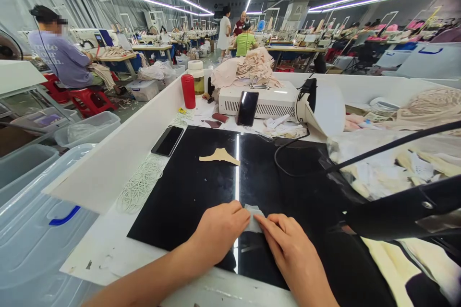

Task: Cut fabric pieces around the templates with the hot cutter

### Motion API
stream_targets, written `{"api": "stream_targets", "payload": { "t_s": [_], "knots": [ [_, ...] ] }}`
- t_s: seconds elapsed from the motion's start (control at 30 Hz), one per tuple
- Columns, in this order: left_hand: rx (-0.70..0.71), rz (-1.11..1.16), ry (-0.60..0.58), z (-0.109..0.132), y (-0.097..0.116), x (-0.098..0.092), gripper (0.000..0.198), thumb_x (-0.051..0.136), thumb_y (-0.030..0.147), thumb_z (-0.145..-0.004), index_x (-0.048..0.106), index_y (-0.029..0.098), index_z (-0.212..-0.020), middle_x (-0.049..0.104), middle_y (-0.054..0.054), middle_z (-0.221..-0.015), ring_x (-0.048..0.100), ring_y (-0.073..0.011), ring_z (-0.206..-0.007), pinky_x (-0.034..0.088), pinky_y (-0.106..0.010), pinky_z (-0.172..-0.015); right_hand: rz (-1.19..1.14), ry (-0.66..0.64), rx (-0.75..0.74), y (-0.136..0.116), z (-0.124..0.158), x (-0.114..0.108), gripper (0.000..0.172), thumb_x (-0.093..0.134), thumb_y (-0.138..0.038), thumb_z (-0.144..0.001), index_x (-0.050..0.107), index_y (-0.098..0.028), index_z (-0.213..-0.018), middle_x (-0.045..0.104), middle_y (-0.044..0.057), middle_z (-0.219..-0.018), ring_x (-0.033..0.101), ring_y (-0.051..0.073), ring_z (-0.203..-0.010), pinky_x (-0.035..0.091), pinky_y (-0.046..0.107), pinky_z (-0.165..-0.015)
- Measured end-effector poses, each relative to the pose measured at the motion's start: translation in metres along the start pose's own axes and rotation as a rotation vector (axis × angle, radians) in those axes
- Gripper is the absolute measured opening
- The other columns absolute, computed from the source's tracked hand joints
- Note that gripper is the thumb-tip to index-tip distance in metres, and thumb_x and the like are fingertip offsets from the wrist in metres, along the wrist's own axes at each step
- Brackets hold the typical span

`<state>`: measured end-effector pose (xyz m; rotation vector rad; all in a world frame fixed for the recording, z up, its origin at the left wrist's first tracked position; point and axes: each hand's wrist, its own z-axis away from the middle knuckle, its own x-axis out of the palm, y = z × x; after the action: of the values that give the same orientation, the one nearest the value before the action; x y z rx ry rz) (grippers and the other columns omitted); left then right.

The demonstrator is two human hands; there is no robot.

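Observation:
A small whitish, see-through piece of thin material (254, 211) lies over the glossy black board (187, 192), between my two hands. My left hand (219, 228) has its fingers curled together at the left edge of that piece. From the other side, my right hand (293, 244) meets the right edge with its index finger and thumb close together. The fingertips hide part of the piece. Farther up the board lies a beige fabric cutout (219, 155) with a curved outline, apart from both hands.
A lamp (324, 108) and its black cable stand right of the board, with a dark arm (403, 211) nearer. Left are a phone (167, 141) and a heap of pale elastic loops (140, 184). Behind are a white machine (266, 100) and a red cup (188, 91). Co-workers sit beyond.

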<state>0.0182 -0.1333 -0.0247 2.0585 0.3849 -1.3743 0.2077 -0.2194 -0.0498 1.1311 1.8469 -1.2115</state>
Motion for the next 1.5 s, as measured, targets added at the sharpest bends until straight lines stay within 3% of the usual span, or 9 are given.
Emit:
{"api": "stream_targets", "payload": {
  "t_s": [0.3, 0.5, 0.73, 1.0, 1.5],
  "knots": [
    [0.029, -0.03, 0.019, 0.007, -0.007, 0.01, 0.023, 0.044, 0.016, -0.105, 0.056, 0.02, -0.087, 0.054, 0.002, -0.083, 0.051, -0.0105, -0.065, 0.036, -0.024, -0.057, -0.03, -0.019, -0.005, 0.0, -0.001, 0.0, 0.036, 0.04, -0.025, -0.107, 0.062, -0.027, -0.134, 0.062, 0.007, -0.098, 0.059, 0.022, -0.081, 0.055, 0.036, -0.069],
    [0.086, -0.067, 0.045, 0.008, -0.005, 0.006, 0.015, 0.05, 0.011, -0.101, 0.058, 0.022, -0.106, 0.057, 0.002, -0.09, 0.053, -0.012, -0.066, 0.039, -0.025, -0.056, -0.076, 0.025, -0.004, 0.0, -0.003, 0.0, 0.04, 0.039, -0.022, -0.106, 0.056, -0.029, -0.142, 0.061, 0.007, -0.105, 0.06, 0.022, -0.087, 0.057, 0.036, -0.073],
    [0.055, -0.135, -0.02, 0.006, -0.002, 0.001, 0.018, 0.051, 0.004, -0.095, 0.056, 0.02, -0.089, 0.055, 0.002, -0.085, 0.048, -0.0121, -0.059, 0.038, -0.026, -0.052, -0.022, -0.04, -0.004, 0.004, -0.004, 0.003, 0.04, 0.039, -0.02, -0.105, 0.062, -0.025, -0.137, 0.06, 0.008, -0.098, 0.06, 0.022, -0.081, 0.057, 0.036, -0.069],
    [0.042, -0.12, -0.013, 0.006, 0.002, -0.003, 0.016, 0.054, 0.005, -0.096, 0.058, 0.019, -0.09, 0.055, 0.002, -0.084, 0.049, -0.0123, -0.059, 0.038, -0.027, -0.053, -0.024, -0.043, -0.002, 0.004, -0.004, 0.002, 0.043, 0.04, -0.015, -0.102, 0.061, -0.026, -0.139, 0.06, 0.008, -0.099, 0.061, 0.022, -0.082, 0.057, 0.035, -0.07],
    [0.034, -0.229, 0.015, 0.007, 0.002, 0.005, 0.018, 0.05, 0.006, -0.097, 0.057, 0.02, -0.087, 0.054, 0.002, -0.078, 0.049, -0.0121, -0.054, 0.033, -0.027, -0.047, 0.086, -0.033, -0.034, 0.004, -0.004, 0.005, 0.052, 0.037, -0.009, -0.098, 0.055, -0.027, -0.143, 0.057, 0.007, -0.097, 0.062, 0.021, -0.079, 0.058, 0.033, -0.065]
  ]
}}
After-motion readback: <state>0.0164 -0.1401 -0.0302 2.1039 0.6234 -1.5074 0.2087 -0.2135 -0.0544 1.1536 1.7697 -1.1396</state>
